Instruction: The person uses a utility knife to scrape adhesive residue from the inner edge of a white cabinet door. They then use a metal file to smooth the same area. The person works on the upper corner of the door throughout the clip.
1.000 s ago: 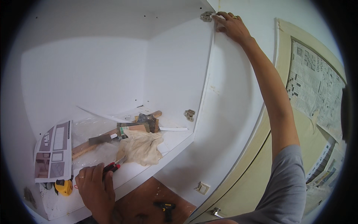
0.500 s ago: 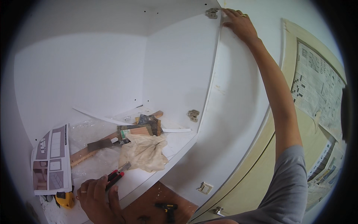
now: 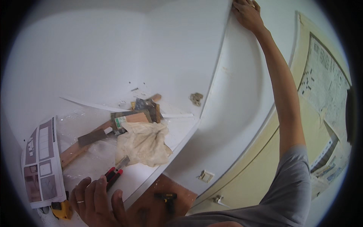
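High at the top edge of the view, my right hand point(image 3: 247, 14) has its fingers bent over the front edge of the white cabinet's side panel point(image 3: 221, 56). At the lower left, my left hand point(image 3: 99, 202) has its fingers and thumb apart. Its fingertips are close beside red-and-black-handled pliers point(image 3: 115, 176), which lie on the white cabinet bottom point(image 3: 132, 178); whether they touch is unclear. The metal jaws of the pliers point at a crumpled cream cloth point(image 3: 143, 142).
Wood scraps point(image 3: 147, 108), a long wooden strip point(image 3: 72, 153) and clear plastic lie behind the cloth. A printed sheet point(image 3: 43, 162) and a yellow tape measure point(image 3: 61, 210) are at left. A hinge point(image 3: 196, 99) sits on the side wall. A power drill point(image 3: 166, 198) is on the brown floor.
My right hand has slid up along the panel's edge, and its fingers are more bent. My left fingers have come away a little from the pliers. The view has shifted slightly.
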### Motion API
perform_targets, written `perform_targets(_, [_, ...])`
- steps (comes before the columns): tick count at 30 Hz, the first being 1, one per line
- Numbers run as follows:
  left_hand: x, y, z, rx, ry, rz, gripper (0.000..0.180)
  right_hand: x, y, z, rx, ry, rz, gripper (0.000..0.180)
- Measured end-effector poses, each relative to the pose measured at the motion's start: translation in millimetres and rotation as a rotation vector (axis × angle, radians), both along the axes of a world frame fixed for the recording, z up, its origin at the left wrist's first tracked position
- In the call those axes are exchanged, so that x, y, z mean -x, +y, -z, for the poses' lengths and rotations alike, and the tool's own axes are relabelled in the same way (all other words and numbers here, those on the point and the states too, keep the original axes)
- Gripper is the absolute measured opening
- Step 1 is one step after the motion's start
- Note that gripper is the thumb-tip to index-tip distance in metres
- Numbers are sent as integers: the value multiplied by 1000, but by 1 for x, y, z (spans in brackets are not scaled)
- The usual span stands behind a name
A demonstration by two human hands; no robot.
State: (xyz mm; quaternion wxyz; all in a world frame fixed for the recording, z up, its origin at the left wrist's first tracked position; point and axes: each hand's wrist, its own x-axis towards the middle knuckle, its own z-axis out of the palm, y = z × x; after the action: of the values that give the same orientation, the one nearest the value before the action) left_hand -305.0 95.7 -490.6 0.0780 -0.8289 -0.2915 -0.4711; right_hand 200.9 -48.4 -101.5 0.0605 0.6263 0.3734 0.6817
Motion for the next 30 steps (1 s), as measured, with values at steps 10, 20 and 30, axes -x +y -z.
perform_targets(10, [0,2,8,-62,-13,83,31,8,0,85,51,133,119,41])
perform_targets(20, [-7,11,19,88,-92,101,26,29,-5,214,129,297,-54,64])
perform_targets(30, [-9,8,16,25,47,22,32,40,23,245,-169,361,-28,68])
